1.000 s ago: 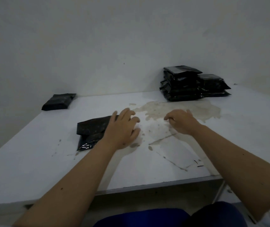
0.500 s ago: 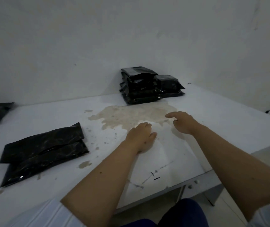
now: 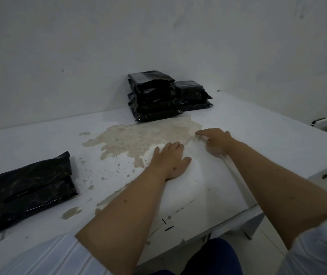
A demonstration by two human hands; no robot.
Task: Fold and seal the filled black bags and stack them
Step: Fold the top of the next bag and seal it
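Two filled black bags (image 3: 25, 187) lie side by side at the table's left, untouched. A stack of folded black bags (image 3: 154, 100) stands at the back against the wall, with a lower stack (image 3: 192, 94) touching its right side. My left hand (image 3: 170, 161) lies flat, fingers straight, pressing a white sheet (image 3: 198, 187) in the middle of the table. My right hand (image 3: 216, 142) is at the sheet's right edge with the index finger stretched out and the other fingers curled round the edge, which stands lifted off the table.
A brown stain (image 3: 144, 139) spreads over the white table (image 3: 267, 135) between my hands and the stacks. The table's front edge runs close to my body. Off its right edge are floor and a small white object (image 3: 319, 121) by the wall.
My left hand left the two black bags and moved right onto the white sheet. The sheet's right edge now stands lifted under my right hand. The view swung right.
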